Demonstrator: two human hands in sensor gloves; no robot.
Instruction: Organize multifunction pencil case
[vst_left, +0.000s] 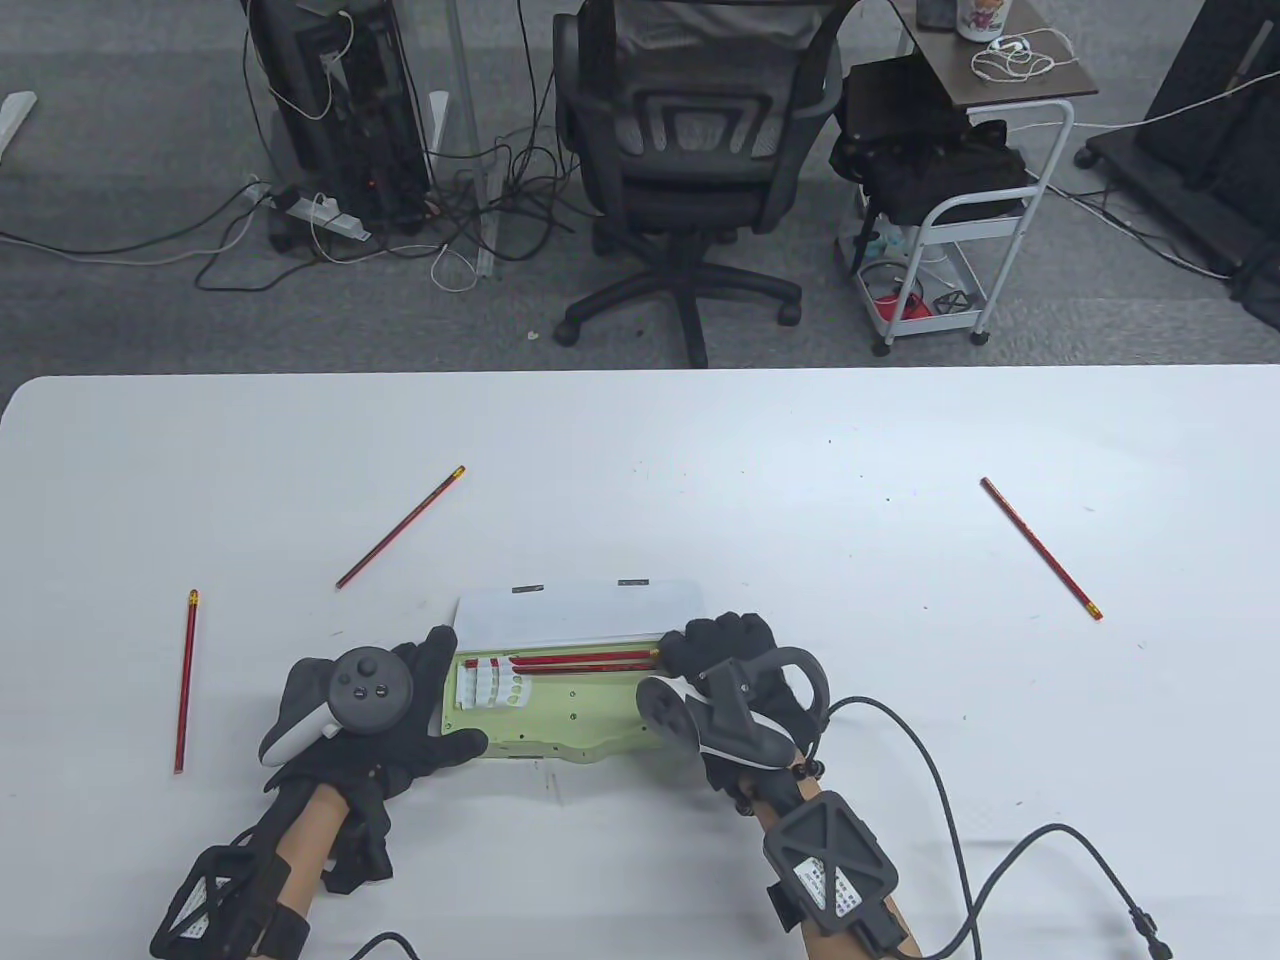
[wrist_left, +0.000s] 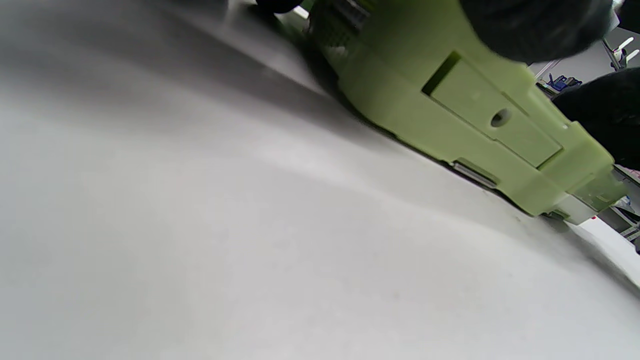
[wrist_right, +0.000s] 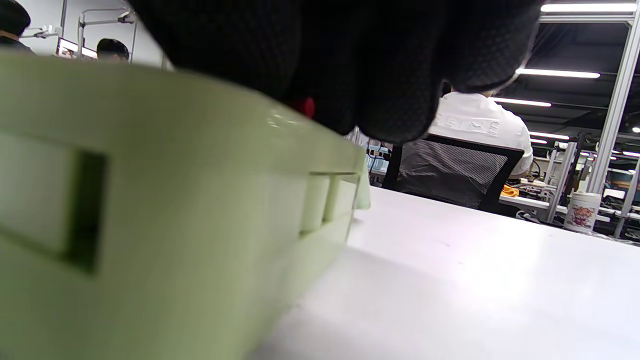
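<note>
Green plastic marks the pencil case (vst_left: 560, 715) in the table view, lying open near the surface's (vst_left: 700, 450) front edge with its white lid (vst_left: 580, 612) raised behind and its long axis running left to right. Two red pencils (vst_left: 585, 660) lie along that axis at the back of the tray. The left hand (vst_left: 385, 720) holds the case's left end, thumb along the front wall and fingers by the back left corner. The right hand (vst_left: 735, 665) sits over the right end, its fingers curled down at the pencils' right tips; whether they pinch a pencil cannot be told. Three loose pencils remain: one (vst_left: 186, 681) near the left edge, one (vst_left: 401, 527) behind the case to the left, and one (vst_left: 1041, 547) well off toward the right edge. That last lies diagonally on the right hand's side, so I judge that hand the nearer for it.

From the left wrist, the case's green outer wall (wrist_left: 475, 125) rests on the surface, with dark glove above it.

From the right wrist, gloved fingers (wrist_right: 350, 65) press down over the case rim (wrist_right: 200, 150), a scrap of red showing beneath them.
</note>
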